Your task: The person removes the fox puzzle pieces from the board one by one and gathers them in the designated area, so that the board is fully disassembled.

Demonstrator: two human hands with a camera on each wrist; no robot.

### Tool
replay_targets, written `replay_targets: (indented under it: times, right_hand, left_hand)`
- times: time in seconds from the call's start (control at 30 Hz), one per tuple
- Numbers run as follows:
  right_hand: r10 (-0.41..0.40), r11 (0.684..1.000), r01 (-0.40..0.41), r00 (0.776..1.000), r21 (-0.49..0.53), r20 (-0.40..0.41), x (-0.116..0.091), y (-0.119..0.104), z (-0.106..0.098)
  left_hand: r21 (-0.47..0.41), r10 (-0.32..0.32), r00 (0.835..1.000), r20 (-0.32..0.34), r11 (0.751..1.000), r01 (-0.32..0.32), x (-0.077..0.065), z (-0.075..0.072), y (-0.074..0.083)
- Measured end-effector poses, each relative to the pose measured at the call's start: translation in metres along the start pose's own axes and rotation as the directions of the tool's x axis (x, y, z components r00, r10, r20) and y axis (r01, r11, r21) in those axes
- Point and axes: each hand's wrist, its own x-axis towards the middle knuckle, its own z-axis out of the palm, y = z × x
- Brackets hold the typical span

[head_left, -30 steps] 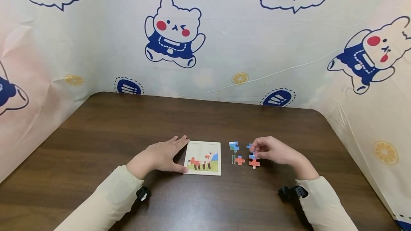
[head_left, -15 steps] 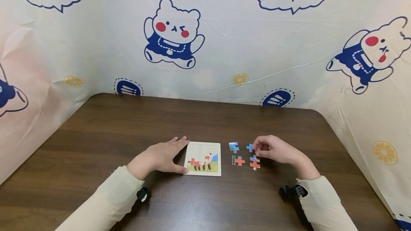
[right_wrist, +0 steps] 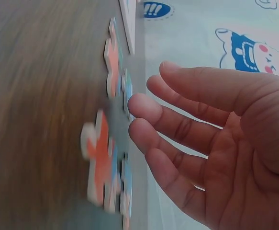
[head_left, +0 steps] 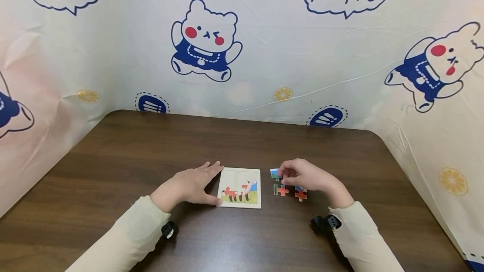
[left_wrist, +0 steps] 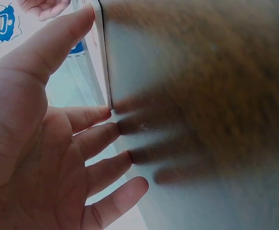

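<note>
My left hand [head_left: 189, 184] lies beside a wooden puzzle tray [head_left: 227, 172], its thumb and fingertips at the tray's left edge. Inside the tray, joined pieces show part of a red and white animal on grass. To its right, my right hand [head_left: 310, 176] hovers over loose jigsaw pieces, partly covering a blue and green piece [head_left: 274, 173]. Nearer the front are a red and green piece [head_left: 281, 190] and a red and blue piece [head_left: 301, 194]. In the right wrist view, the fingers [right_wrist: 175, 124] are loosely bent with nothing between them; a blue-edged piece [right_wrist: 125, 184] lies beyond.
The brown wooden table [head_left: 234, 238] extends around the tray and pieces. A pale printed cloth [head_left: 257, 53] with bears and orange slices stands along its back and sides. A black wrist camera [head_left: 326, 224] sits below the right sleeve cuff.
My right hand has shifted left, from the right-hand pieces to over the blue and green piece nearer the tray. My left hand has stayed at the tray's edge.
</note>
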Motion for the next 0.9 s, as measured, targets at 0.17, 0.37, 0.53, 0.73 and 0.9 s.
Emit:
replay_targets:
  times: [0.17,0.37,0.53,0.73,0.9]
  right_hand:
    - [-0.042,0.999,0.042,0.999,-0.008,0.011,0.009,-0.006,0.004]
    - [-0.046,0.999,0.047,0.998,-0.015,0.03,0.021,-0.012,0.01]
    - [-0.051,0.999,0.052,0.997,-0.009,0.056,0.031,-0.019,0.016]
    - [-0.072,0.997,0.074,0.995,-0.033,0.066,0.04,-0.028,0.021]
    - [-0.09,0.994,0.094,0.994,-0.06,0.07,0.047,-0.035,0.024]
  left_hand:
    - [0.001,-0.002,1.0,0.002,1.0,0.002,0.0,0.0,0.0]
    - [0.006,-0.006,1.0,0.01,1.0,0.006,0.0,-0.001,0.001]
    - [-0.007,0.001,1.0,0.013,1.0,-0.001,0.0,-0.002,0.001]
    - [-0.006,-0.002,1.0,0.013,1.0,0.002,-0.001,-0.002,0.002]
    - [-0.003,-0.002,1.0,0.02,1.0,0.003,0.001,-0.002,0.002]
